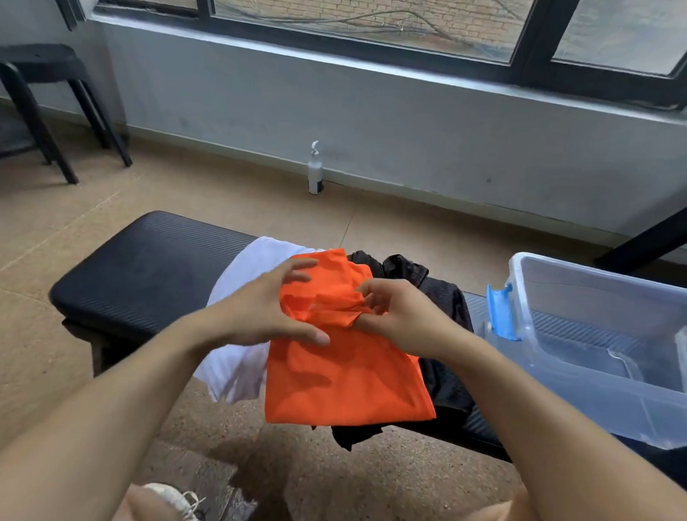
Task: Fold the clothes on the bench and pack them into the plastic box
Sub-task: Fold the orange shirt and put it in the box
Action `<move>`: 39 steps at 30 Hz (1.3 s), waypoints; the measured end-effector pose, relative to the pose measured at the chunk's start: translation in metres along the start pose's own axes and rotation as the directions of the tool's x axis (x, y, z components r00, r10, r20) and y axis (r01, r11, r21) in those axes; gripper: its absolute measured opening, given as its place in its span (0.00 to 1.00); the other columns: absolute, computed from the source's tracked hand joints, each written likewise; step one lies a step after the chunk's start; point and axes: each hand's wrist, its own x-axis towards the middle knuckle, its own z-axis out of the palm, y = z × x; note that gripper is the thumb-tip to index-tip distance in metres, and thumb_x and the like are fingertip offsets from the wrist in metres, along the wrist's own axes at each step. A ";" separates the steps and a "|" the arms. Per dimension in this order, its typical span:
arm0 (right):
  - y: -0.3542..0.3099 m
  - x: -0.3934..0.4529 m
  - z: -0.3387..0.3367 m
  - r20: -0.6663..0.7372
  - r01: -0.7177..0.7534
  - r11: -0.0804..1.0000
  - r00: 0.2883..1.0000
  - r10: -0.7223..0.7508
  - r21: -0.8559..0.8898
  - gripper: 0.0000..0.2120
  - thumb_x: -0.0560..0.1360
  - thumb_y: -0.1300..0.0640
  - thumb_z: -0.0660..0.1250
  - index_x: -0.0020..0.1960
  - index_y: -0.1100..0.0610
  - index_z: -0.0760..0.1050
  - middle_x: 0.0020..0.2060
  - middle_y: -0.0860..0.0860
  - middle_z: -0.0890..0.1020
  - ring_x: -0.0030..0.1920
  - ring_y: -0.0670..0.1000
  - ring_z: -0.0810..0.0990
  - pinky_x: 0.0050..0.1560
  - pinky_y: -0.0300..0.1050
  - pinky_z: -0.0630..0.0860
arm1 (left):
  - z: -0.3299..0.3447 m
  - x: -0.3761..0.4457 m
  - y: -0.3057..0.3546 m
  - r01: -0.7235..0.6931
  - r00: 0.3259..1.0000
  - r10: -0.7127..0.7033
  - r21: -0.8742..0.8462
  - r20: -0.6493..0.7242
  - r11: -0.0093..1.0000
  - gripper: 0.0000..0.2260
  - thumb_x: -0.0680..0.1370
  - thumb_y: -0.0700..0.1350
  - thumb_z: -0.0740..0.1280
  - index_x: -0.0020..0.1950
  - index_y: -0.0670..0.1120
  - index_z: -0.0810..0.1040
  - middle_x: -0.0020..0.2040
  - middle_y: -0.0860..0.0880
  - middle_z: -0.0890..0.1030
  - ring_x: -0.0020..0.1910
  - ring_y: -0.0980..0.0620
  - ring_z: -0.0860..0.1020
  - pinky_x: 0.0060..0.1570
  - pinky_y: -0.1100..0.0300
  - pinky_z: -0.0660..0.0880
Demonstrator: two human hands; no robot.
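An orange garment (pixel 341 378) lies on the black padded bench (pixel 146 271), on top of a white garment (pixel 247 278) and a black garment (pixel 449 300). My left hand (pixel 273 308) rests on the orange cloth's left side with fingers spread and the thumb pressing the fabric. My right hand (pixel 399 313) pinches a bunched fold of the orange cloth near its middle. A clear plastic box (pixel 594 375) with a blue latch stands open on the bench's right end.
A white pump bottle (pixel 315 171) stands on the floor by the wall below the window. A black stool (pixel 44 97) is at the far left. A black table leg (pixel 660 237) slants at the far right. My knees and a shoe (pixel 173 496) are below.
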 end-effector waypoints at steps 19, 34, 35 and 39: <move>0.032 0.074 0.032 -0.312 -0.383 0.915 0.891 0.330 -0.128 0.11 0.72 0.46 0.75 0.44 0.52 0.79 0.41 0.49 0.82 0.46 0.52 0.81 0.50 0.49 0.79 | 0.028 -0.039 0.028 -0.494 0.867 0.489 0.314 0.101 0.811 0.15 0.74 0.63 0.70 0.44 0.51 0.83 0.35 0.55 0.80 0.33 0.60 0.73 0.35 0.60 0.70; 0.043 0.041 -0.004 -0.414 -0.453 0.858 0.848 0.331 -0.243 0.12 0.74 0.56 0.72 0.57 0.49 0.80 0.47 0.52 0.85 0.52 0.56 0.82 0.54 0.50 0.79 | 0.050 -0.055 0.054 -0.562 0.827 0.526 0.330 0.197 0.759 0.12 0.74 0.59 0.67 0.53 0.55 0.81 0.44 0.55 0.84 0.41 0.57 0.79 0.39 0.57 0.74; 0.049 0.041 0.000 -0.394 -0.471 0.842 0.849 0.351 -0.264 0.13 0.74 0.57 0.72 0.58 0.48 0.80 0.49 0.53 0.85 0.54 0.57 0.82 0.56 0.52 0.79 | 0.049 -0.050 0.052 -0.514 0.858 0.472 0.334 0.205 0.790 0.11 0.75 0.59 0.66 0.53 0.56 0.80 0.42 0.55 0.84 0.40 0.57 0.78 0.40 0.54 0.74; 0.040 0.036 -0.005 -0.325 -0.474 0.851 0.860 0.394 -0.224 0.14 0.74 0.48 0.74 0.57 0.52 0.82 0.48 0.51 0.85 0.51 0.53 0.83 0.51 0.48 0.79 | 0.043 -0.037 0.050 -0.419 0.896 0.338 0.294 0.288 0.859 0.06 0.77 0.56 0.71 0.50 0.57 0.83 0.38 0.56 0.82 0.36 0.60 0.76 0.40 0.55 0.73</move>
